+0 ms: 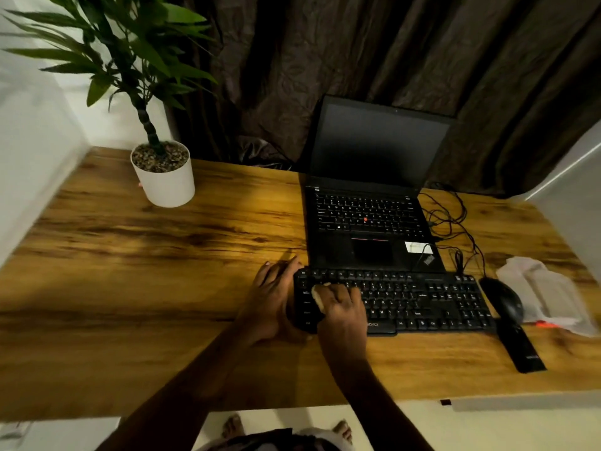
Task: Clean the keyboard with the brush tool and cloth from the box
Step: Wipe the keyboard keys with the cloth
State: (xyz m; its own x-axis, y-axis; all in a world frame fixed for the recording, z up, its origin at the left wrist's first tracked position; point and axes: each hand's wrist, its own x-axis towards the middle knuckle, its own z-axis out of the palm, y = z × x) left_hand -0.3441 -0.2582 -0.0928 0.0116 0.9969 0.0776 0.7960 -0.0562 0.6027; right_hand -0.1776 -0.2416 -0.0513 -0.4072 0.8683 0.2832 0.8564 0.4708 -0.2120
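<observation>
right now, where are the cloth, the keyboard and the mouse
cloth (318, 297): head view, on the pale fold showing over the left keys
keyboard (439, 301): head view, on the bare keys right of centre
mouse (504, 299): head view, on its rounded back

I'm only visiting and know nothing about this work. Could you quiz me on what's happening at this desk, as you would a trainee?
1. True or false: the laptop screen is lit.
2. Which hand presses the cloth on the keyboard?
3. The mouse lies: A, left of the keyboard; B, right of the keyboard; C, on the laptop.
Key: 1 false, it is dark; 2 the right hand; 3 B.
</observation>
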